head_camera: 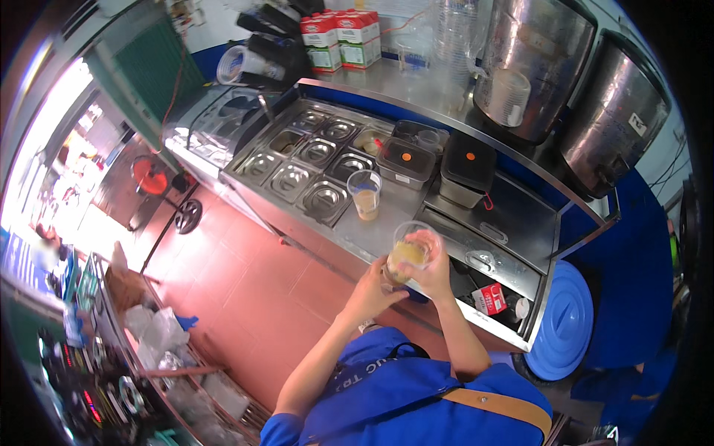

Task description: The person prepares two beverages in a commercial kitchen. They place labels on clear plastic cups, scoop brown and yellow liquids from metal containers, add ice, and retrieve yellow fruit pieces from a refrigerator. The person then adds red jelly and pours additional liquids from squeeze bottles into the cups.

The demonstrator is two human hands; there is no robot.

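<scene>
A clear plastic cup with yellowish contents [408, 253] is held between both hands over the counter's front edge. My right hand [432, 273] is wrapped around its right side. My left hand [372, 289] touches the lower left of the cup; its fingertips are partly hidden behind it. A second clear plastic cup [365, 196], with a beige drink in its lower part, stands on the steel counter beyond my hands. Lidded steel inserts [290, 178] sit in rows to its left, and a black-lidded steel container [406, 161] stands behind it at the right.
Another black-lidded container [468, 167], milk cartons [340, 42], stacked clear cups [454, 39] and two large steel dispensers [532, 61] line the back. An open compartment at the counter's right holds a red and white carton [491, 299]. A blue lidded bin [560, 320] stands beside the counter.
</scene>
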